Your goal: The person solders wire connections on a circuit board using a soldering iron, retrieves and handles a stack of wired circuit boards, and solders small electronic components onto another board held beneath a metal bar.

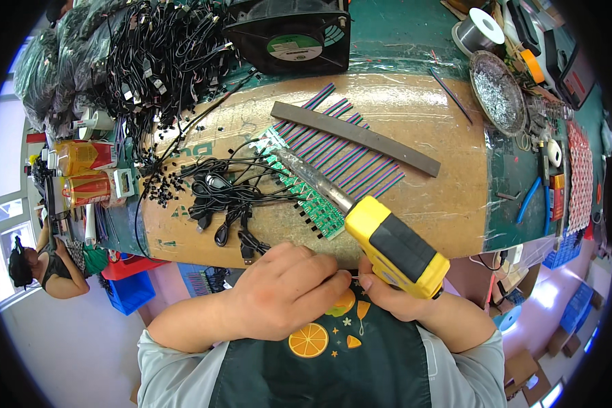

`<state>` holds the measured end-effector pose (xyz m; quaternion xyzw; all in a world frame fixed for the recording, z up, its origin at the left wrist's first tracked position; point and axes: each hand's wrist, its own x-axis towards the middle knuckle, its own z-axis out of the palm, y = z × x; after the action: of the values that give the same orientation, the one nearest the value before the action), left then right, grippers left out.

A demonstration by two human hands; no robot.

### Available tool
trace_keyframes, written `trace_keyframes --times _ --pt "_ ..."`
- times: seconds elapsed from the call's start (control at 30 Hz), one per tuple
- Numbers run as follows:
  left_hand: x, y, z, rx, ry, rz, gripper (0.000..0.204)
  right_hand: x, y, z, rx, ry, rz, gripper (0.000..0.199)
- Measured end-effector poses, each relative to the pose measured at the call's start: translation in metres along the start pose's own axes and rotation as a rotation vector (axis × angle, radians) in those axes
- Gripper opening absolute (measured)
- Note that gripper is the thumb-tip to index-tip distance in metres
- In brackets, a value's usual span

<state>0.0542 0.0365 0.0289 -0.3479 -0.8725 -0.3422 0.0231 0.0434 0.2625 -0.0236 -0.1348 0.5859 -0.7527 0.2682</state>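
One round dish [498,92] of solder scraps, right hand [394,296] gripping soldering gun [387,241]

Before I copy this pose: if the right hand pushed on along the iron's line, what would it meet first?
Probably the row of green circuit boards, where the soldering iron in the right hand already points; depth is unclear.

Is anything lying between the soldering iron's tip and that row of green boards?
Nothing visible does. The soldering iron, held in the right hand, already has its tip at the row of green circuit boards. The black cables lie just left of them.
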Motion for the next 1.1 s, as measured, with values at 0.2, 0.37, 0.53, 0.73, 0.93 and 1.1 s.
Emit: trace_keyframes --times 0.2,0.37,0.53,0.73,0.93,1.1 --pt "-0.003 -0.007 -0.013 0.228 0.04 -0.136 0.036 -0.008 -0.006 -0.012 -0.352 0.068 0.02 0.018" --pt "0.006 -0.013 -0.017 0.321 0.068 -0.263 0.033 -0.017 -0.016 -0.014 -0.005 0.121 0.202 0.007" --pt "0.007 0.007 -0.04 0.629 0.066 -0.238 0.036 -0.032 -0.002 -0.024 0.018 0.03 0.105 0.011" --pt "0.003 -0.032 -0.004 0.383 0.122 -0.213 0.032 -0.044 0.007 -0.029 -0.09 0.035 0.187 0.013" --pt "-0.002 -0.039 0.014 0.248 0.129 -0.313 0.028 -0.058 0.015 -0.039 -0.331 -0.033 0.191 0.018" --pt "-0.001 -0.039 0.015 0.227 0.14 -0.348 0.025 -0.063 0.018 -0.041 -0.525 -0.063 0.157 0.018"
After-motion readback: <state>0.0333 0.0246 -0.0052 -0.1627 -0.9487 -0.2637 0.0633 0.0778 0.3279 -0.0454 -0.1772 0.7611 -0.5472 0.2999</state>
